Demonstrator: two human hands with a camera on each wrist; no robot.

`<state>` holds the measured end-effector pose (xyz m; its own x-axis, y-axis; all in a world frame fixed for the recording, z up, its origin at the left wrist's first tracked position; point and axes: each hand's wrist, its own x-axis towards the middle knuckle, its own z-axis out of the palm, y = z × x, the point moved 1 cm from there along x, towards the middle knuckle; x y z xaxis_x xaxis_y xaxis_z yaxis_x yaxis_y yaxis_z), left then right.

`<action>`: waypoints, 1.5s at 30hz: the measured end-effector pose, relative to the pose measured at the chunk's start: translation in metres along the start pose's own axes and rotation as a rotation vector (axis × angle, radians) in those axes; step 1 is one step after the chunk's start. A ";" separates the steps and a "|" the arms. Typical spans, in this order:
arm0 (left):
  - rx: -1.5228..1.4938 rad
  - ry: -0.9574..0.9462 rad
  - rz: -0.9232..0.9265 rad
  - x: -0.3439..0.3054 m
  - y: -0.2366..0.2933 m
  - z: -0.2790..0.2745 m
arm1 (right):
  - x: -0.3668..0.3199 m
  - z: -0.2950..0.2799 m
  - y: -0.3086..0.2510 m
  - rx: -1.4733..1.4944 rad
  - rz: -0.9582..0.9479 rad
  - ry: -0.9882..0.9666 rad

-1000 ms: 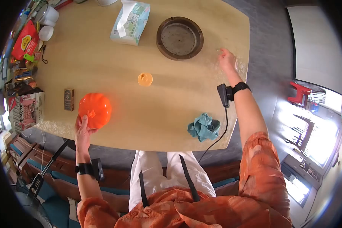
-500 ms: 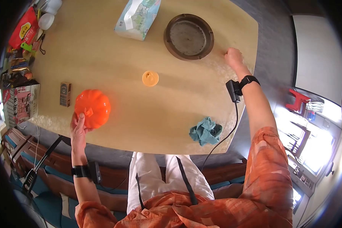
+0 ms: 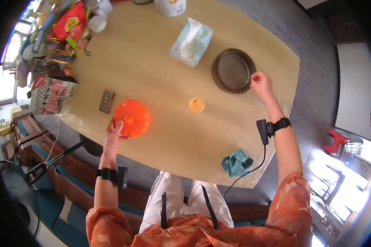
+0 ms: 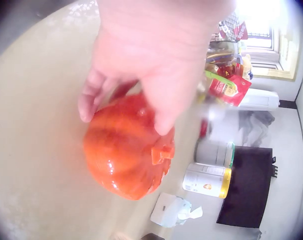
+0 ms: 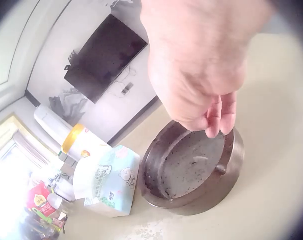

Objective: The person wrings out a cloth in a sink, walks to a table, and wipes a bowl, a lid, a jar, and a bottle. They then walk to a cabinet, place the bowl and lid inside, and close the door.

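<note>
An orange pumpkin-shaped object (image 3: 132, 118) with a short stem is gripped at its near-left side by the left hand (image 3: 113, 138). The left wrist view shows the left hand's (image 4: 146, 65) thumb on top of the glossy pumpkin (image 4: 121, 150), near the stem, with fingers round its side. The right hand (image 3: 263, 87), fingers curled, is at the right rim of a round dark ashtray (image 3: 234, 71). In the right wrist view the right hand's (image 5: 201, 70) fingertips are over the rim of the ashtray (image 5: 191, 200); nothing shows in them, and contact is unclear.
A small yellow-orange disc (image 3: 196, 105) lies mid-table. A tissue pack (image 3: 191, 43) and white tub (image 3: 170, 7) stand farther back. A small patterned box (image 3: 106, 101) is beyond the pumpkin, a teal cloth (image 3: 237, 163) near the front edge, and clutter at left.
The head view has shifted, so the table things appear farther right and lower. My right hand has moved from beside the ashtray to its rim. My left hand still grips the pumpkin.
</note>
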<state>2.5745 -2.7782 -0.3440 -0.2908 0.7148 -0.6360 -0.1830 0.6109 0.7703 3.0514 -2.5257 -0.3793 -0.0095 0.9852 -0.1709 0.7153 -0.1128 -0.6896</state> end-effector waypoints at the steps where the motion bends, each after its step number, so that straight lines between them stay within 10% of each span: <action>1: -0.002 -0.014 -0.013 0.000 0.001 0.000 | 0.004 0.006 0.003 0.014 -0.018 0.004; 13: 0.098 0.069 -0.098 -0.007 0.011 -0.003 | -0.039 0.020 -0.012 0.285 0.613 -0.021; 25: -0.015 0.424 0.085 -0.049 -0.005 -0.020 | -0.071 -0.011 0.033 0.247 0.628 0.020; 30: 0.156 0.234 0.312 -0.083 -0.025 0.029 | -0.159 -0.044 0.056 0.306 0.637 -0.017; 32: 0.320 0.078 0.227 -0.093 -0.021 0.076 | -0.209 -0.028 0.105 -0.008 0.452 -0.195; 34: 0.691 0.001 0.508 -0.071 -0.021 0.127 | -0.283 -0.006 0.072 -0.334 -0.124 -0.076; 45: 0.838 0.172 0.634 0.020 -0.001 0.228 | -0.289 0.013 0.032 0.017 0.228 0.003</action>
<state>2.7830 -2.6867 -0.3685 -0.2473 0.9668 -0.0645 0.7341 0.2304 0.6387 3.0685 -2.8156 -0.3611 0.1530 0.9343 -0.3220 0.6865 -0.3349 -0.6454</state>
